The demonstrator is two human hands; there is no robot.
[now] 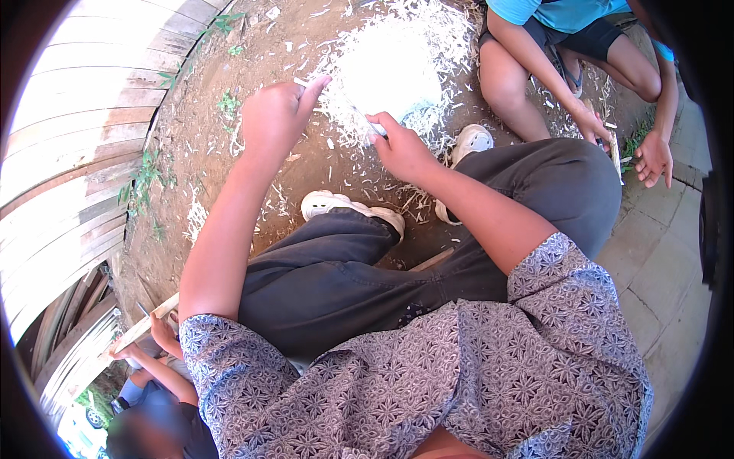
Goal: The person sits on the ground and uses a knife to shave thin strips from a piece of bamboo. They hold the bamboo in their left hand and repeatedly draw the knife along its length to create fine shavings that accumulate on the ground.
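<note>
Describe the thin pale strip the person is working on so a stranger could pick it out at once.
Find the white heap of shavings on the bare dirt ahead of the person's knees. In front of it a strip runs slantwise between the left hand and the right hand. Unlike the loose, short shavings scattered around, it is one long straight piece, held off the ground at both ends.

Left hand left of right hand, thin strip between them. Shavings pile just behind. Shoes below on dirt ground. Plank wall far left. Second person's hands right, third person lower left
</note>
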